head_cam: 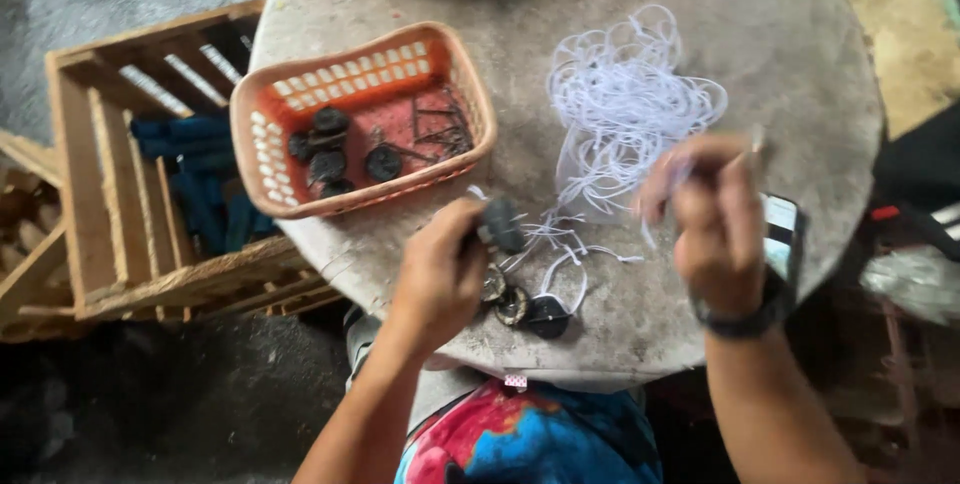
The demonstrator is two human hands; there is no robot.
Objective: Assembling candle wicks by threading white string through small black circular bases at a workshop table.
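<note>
While our left hand [440,274] closes around a dark round disc [502,225], lifted just above the worktop [700,34] at the near side of the basket [262,144], our right hand [712,219] blurs further right of the basket, fingers pinched on what looks like a thin metal tool [757,139]; we cannot tell exactly what it is. White cord [625,104] lies in a tangle right of the basket, with strands trailing to the disc. More discs [522,309] sit under our left hand. Inside the basket lie dark discs [325,149] and thin wire pieces [440,129]. A phone [782,234] rests beyond our right hand, and a wooden crate [110,194] stands left of the basket.
</note>
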